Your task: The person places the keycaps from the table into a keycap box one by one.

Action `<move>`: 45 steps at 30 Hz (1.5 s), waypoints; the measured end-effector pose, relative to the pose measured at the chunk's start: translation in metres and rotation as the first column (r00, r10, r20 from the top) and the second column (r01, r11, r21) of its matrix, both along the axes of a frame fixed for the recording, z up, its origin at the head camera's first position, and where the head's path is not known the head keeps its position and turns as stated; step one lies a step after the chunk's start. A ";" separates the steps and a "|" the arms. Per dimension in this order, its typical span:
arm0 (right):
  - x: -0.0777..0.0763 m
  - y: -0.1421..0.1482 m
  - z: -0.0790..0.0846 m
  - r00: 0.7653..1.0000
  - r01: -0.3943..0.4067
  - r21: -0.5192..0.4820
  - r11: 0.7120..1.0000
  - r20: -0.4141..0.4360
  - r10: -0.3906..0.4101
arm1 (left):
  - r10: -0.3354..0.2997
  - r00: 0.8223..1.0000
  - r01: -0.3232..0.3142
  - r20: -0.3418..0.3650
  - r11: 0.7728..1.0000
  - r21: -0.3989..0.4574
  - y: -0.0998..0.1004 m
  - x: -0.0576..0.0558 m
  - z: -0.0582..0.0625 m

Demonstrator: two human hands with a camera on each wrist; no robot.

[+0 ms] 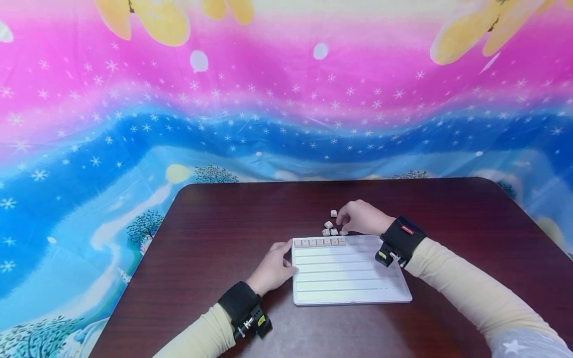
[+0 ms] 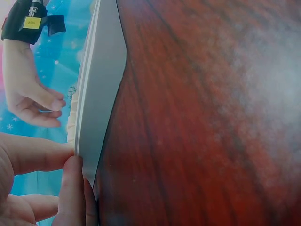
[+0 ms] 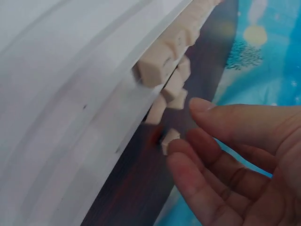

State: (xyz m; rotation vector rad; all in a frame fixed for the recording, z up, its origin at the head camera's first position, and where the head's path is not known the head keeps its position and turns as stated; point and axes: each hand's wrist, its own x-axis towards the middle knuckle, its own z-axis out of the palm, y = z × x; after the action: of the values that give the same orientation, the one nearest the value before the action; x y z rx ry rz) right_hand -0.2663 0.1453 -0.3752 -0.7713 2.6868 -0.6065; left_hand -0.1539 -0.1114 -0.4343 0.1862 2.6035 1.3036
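The left hand [image 1: 270,268] pinches the white tray [image 1: 349,267] by its left edge on the surface [image 1: 233,219], while the right hand [image 1: 364,218], fingers parted and apparently empty, hovers by 5 loose tiles [image 1: 329,225] beyond the far edge, likely light, hard and slick, best pinched by opposite sides.

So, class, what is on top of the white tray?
Beige keycaps sit in a row along the far edge of the white tray, starting at the left corner. They cover the surface beneath; in the head view, the right wrist camera hides part of its right side.
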 end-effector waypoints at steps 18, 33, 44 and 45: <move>-0.011 0.001 -0.014 0.998 -0.046 0.041 0.998 0.038 0.044 | 0.001 1.000 -0.001 -0.008 1.000 0.010 0.000 0.000 0.002; -0.011 0.001 -0.020 0.997 -0.050 0.021 0.999 0.059 0.049 | -0.005 1.000 0.005 -0.002 1.000 0.021 -0.001 0.000 0.002; -0.010 0.003 -0.024 0.998 -0.059 0.004 0.998 0.037 0.059 | -0.006 1.000 0.006 -0.007 1.000 0.017 0.000 0.000 0.001; -0.010 0.004 -0.024 0.998 -0.060 0.004 0.998 0.033 0.060 | -0.006 1.000 0.006 -0.007 1.000 0.017 0.000 0.000 0.001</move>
State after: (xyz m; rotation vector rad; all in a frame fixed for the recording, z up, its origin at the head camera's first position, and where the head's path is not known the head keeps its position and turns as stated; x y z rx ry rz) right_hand -0.2765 0.1490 -0.3994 -0.8302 2.6238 -0.5923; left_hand -0.1541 -0.1119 -0.4334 0.2014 2.5959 1.3263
